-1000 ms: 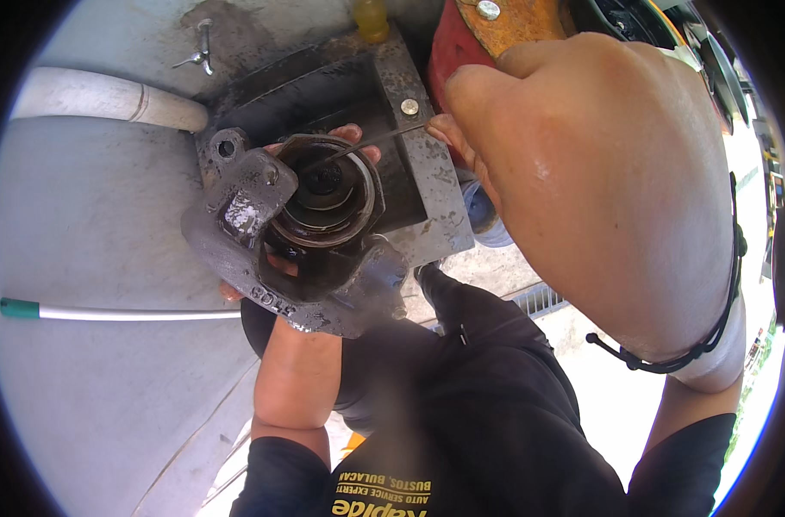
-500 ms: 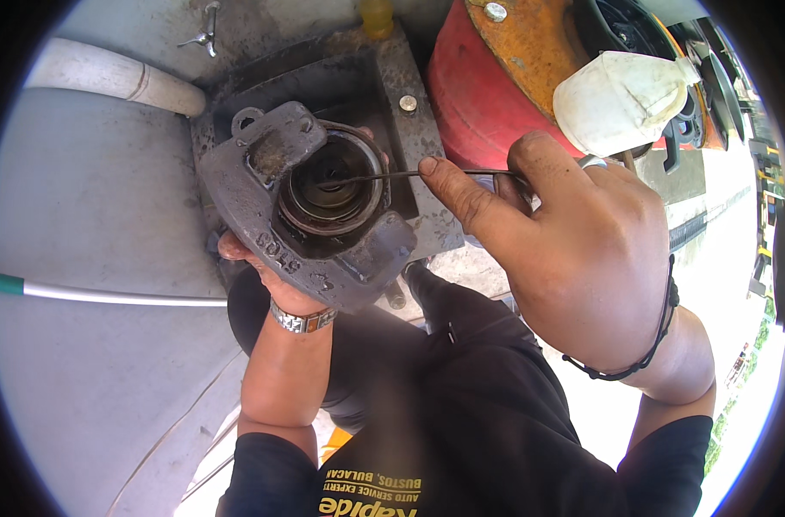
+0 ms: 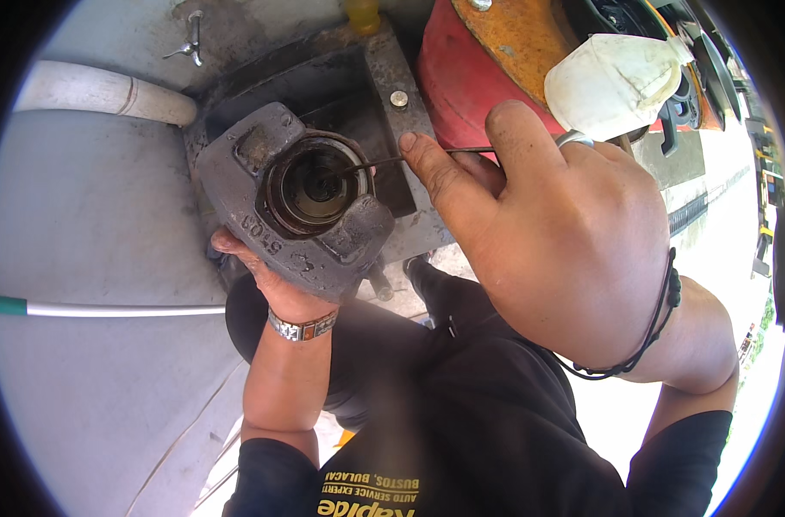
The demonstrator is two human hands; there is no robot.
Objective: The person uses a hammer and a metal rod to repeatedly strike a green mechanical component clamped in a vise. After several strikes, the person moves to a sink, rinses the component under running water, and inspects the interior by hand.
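A dark grey cast brake caliper (image 3: 259,211) is held up over the sink, its round piston bore (image 3: 316,183) facing me. My left hand (image 3: 276,280) wraps round its near left side from below, with most of the fingers hidden behind the casting. Between the thumb and fingers of my right hand (image 3: 565,233) is a thin dark metal rod (image 3: 382,162), like a pick. It points left, and its tip lies at the right inner wall of the bore. The bore looks wet and dark inside. Whatever handle the rod has is hidden in the hand.
Behind the caliper is a dark, dirty sink (image 3: 397,112) with a tap (image 3: 191,43) on the wall. A red drum (image 3: 461,82) and a white plastic jug (image 3: 616,84) stand at the right. A white pipe (image 3: 108,89) and a green-tipped pole (image 3: 116,310) are at the left.
The caliper has shifted slightly left and turned in my left hand, its bore facing me more. The rod's tip has gone from deeper across the bore to its right wall; my right hand moved slightly up.
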